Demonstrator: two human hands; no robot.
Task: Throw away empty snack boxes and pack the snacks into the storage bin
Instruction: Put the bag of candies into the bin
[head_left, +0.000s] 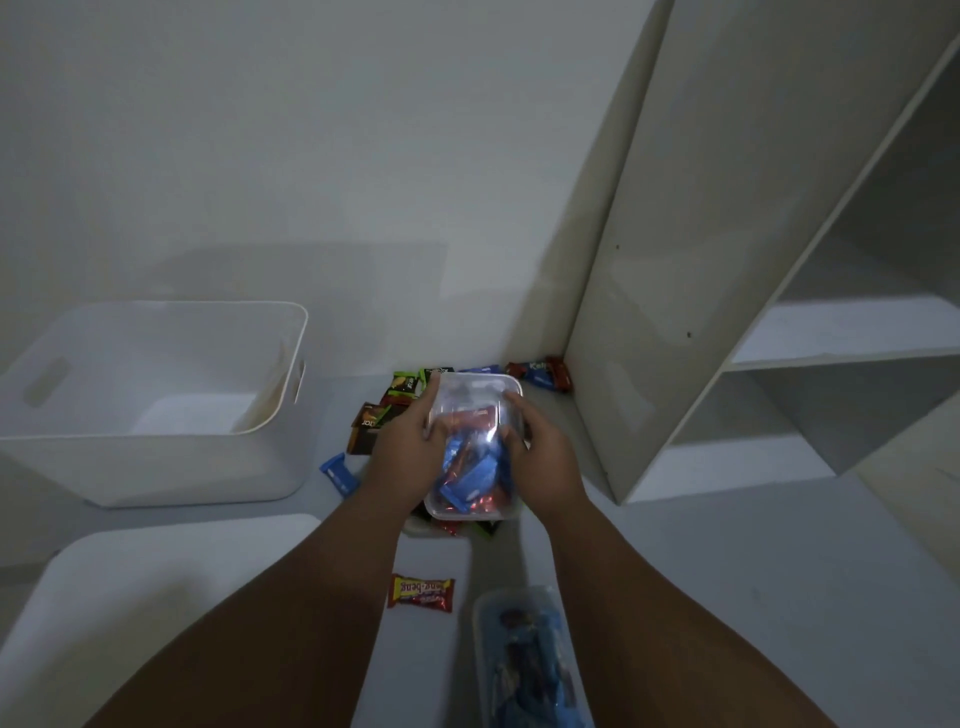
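I hold a clear plastic snack box (475, 400) between both hands, tilted, with blue and red wrapped snacks (467, 473) inside it. My left hand (405, 447) grips its left side and my right hand (540, 457) grips its right side. A white storage bin (156, 457) with handle cut-outs stands to the left, its inside showing only the bare bottom. Loose snack packets lie on the floor around the box: brown and green ones (387, 410), a blue one (337, 470), a red and yellow one (422, 592).
A second clear box (530, 654) with blue snacks lies at the bottom near my right forearm. A white lid or board (156, 582) lies at lower left. A white open shelf unit (727, 312) stands on the right. More packets (540, 373) lie against the wall.
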